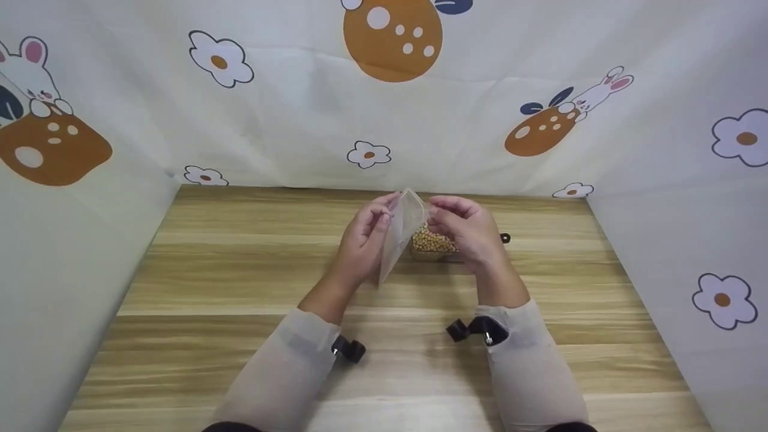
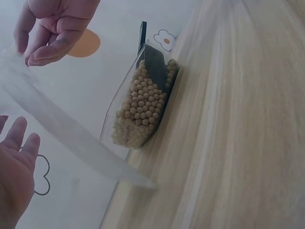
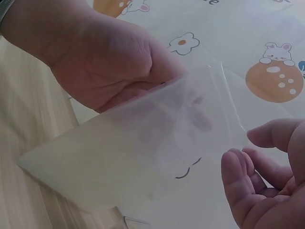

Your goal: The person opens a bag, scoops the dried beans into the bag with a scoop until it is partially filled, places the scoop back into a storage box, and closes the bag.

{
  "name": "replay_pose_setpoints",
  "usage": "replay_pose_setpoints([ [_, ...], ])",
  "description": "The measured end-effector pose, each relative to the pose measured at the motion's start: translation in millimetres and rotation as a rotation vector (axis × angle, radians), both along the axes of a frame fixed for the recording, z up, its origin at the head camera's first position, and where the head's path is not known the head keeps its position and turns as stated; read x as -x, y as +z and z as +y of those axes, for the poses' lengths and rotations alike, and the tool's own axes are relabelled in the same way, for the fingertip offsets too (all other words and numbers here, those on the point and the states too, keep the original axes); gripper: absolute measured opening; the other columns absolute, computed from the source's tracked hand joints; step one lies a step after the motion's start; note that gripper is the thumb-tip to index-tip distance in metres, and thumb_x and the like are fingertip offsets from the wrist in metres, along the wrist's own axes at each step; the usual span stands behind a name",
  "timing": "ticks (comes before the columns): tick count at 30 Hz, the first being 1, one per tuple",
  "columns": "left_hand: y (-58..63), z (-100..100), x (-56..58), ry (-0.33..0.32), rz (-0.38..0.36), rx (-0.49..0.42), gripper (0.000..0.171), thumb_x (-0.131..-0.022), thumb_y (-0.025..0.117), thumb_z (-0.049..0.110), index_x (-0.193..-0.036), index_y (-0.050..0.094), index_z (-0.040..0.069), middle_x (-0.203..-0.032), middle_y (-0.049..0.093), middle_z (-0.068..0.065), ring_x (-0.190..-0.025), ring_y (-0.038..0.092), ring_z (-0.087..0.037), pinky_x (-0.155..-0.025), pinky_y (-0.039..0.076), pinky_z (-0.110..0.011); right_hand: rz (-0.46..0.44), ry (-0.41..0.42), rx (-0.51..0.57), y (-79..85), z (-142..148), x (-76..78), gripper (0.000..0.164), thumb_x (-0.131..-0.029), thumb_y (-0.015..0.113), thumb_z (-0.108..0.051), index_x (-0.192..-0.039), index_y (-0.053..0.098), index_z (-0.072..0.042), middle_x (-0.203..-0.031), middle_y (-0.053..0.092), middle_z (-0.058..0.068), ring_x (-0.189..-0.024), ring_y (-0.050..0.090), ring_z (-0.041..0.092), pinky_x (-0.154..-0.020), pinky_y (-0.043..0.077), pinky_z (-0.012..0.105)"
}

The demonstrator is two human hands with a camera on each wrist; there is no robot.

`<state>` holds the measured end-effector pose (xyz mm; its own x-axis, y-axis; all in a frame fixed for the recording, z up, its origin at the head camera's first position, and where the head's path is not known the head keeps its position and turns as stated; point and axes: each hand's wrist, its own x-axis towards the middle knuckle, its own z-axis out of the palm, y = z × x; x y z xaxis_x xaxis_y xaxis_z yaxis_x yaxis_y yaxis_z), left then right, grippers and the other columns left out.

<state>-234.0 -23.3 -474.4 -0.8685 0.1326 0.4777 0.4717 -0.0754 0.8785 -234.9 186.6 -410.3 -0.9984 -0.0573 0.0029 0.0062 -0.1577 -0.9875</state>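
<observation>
So the left hand (image 1: pixel 360 241) has its fingers bent around one side of a see-through, frosty plastic bag (image 1: pixel 401 231), with the thumb closing in against them, a pretty light hold. The right hand (image 1: pixel 473 233) is nearly closed, thumb and fingertips pinching the bag's upper edge on the other side. The bag's up in the air between the two hands, tilted, with a pointy lower corner hanging down, and it looks basically flat.

Just past it, partly hidden by the right hand in the head view, there's a clear, boxy plastic container (image 2: pixel 108 117) sitting on the tabletop with a pile of small round pale-yellow beans (image 2: pixel 143 102) inside. A dark, flat-bladed scoop (image 2: pixel 155 67) is stuck in the beans, handle poking out the far end.

Further out: pale, thin sleeves (image 1: pixel 270 378) on both forearms, a small black camera mount (image 1: pixel 489 330) at each wrist, striped wood-look tabletop (image 1: pixel 240 264) under everything, and off-white cloth walls (image 1: pixel 288 114) printed with bunnies, orange fruit and flowers.
</observation>
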Motion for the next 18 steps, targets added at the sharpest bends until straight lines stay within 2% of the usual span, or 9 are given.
replay_pose_setpoints([
  [10, 1.2, -3.8, 1.0, 0.024, 0.007, -0.002, 0.020, -0.113, 0.049, 0.010, -0.114, 0.057, -0.007, -0.155, 0.061, -0.009, -0.150, 0.053, -0.021, -0.129, 0.041, -0.037, 0.010, -0.064, -0.041, -1.3, 35.6, 4.4, 0.016, -0.101, 0.068, -0.002, -0.117, 0.072, -0.001, -0.096, 0.079, -0.001, -0.091, 0.078, 0.016, -0.081, 0.066, 0.025],
  [18, 1.8, -4.6, 0.8, 0.042, -0.002, 0.001, 0.020, -0.113, 0.049, 0.011, -0.116, 0.057, -0.007, -0.155, 0.060, -0.011, -0.151, 0.053, -0.024, -0.130, 0.040, -0.039, 0.035, -0.092, -0.057, -2.9, 65.6, 7.5, 0.018, -0.101, 0.069, -0.001, -0.119, 0.072, -0.001, -0.099, 0.079, -0.002, -0.096, 0.078, 0.016, -0.087, 0.067, 0.027],
])
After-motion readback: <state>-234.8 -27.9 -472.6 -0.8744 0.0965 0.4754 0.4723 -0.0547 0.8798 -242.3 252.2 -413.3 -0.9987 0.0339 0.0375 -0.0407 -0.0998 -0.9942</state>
